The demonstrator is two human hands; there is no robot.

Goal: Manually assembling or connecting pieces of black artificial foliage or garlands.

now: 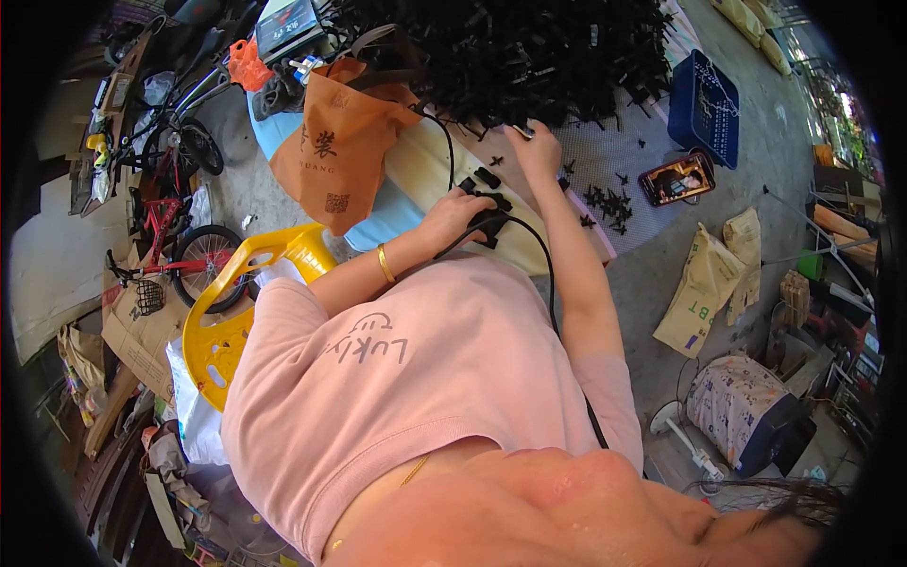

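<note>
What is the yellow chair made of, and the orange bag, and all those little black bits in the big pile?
The yellow chair looks like hard plastic: smooth, shiny, moulded in one piece with holes. The orange bag seems to be soft non-woven fabric: matte, creased and folded. The black bits look like plastic, dull and dark, though they are too small to be sure.

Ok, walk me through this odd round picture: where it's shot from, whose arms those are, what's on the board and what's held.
A wide fisheye camera on the person's head looks down, so edges bend and the pink shirt fills the bottom. Both arms are the wearer's. The left hand rests on a black corded tool on a pale board. The right hand reaches to a big heap of small black parts and seems to pinch one piece. Loose parts and a phone lie to the right.
</note>
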